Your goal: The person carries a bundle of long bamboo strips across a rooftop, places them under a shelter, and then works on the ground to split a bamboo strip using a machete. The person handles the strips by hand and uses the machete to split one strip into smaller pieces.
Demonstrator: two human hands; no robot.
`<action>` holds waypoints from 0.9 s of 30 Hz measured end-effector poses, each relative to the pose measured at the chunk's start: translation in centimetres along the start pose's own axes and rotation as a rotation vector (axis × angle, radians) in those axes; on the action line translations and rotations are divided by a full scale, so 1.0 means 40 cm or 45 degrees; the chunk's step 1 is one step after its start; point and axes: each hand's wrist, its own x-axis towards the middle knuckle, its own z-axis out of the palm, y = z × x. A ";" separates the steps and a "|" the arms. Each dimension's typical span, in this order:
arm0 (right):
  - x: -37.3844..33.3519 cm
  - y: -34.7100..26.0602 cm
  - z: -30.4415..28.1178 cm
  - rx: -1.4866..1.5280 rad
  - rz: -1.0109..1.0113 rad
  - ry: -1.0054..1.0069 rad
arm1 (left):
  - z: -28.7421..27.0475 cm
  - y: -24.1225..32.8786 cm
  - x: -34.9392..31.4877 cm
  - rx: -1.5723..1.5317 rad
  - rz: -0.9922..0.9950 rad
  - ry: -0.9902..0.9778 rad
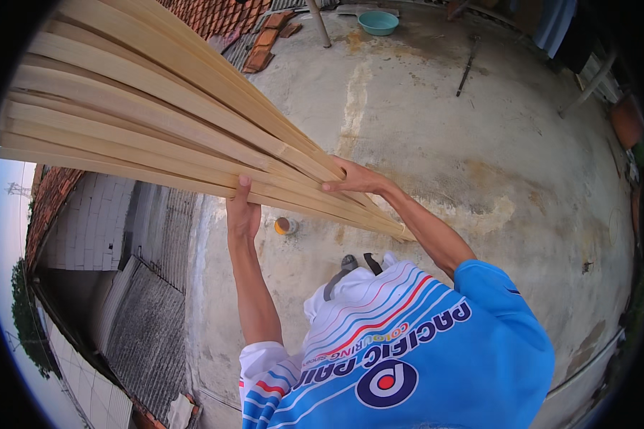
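Note:
A long bundle of pale wooden strips (172,107) slants across the upper left, fanned wide at its far left end and narrowing toward the lower right. My left hand (243,209) grips its near edge around the middle, with the thumb lying on top of the strips. Farther along, toward the narrow end, my right hand (354,177) clasps the bundle from the far side. The fingers of both hands are partly hidden beneath the wood. The narrow end passes below my right forearm.
A small can (285,226) stands on the concrete floor (422,136) below the bundle. Farther off are a teal basin (378,23), stacked roof tiles (266,44), a post (319,23) and a thin dark rod (468,68). The floor's left edge drops beside lower corrugated roofs (139,314).

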 end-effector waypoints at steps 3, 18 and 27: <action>0.010 -0.010 -0.052 -0.092 0.198 -0.229 | 0.013 -0.013 0.012 0.033 -0.074 0.031; 0.077 0.050 -0.013 -0.030 0.249 -0.431 | -0.329 -0.195 0.034 -0.985 -0.236 -0.381; 0.156 0.066 0.047 0.028 0.328 -0.764 | -0.134 -0.058 -0.011 -0.818 -0.218 -0.358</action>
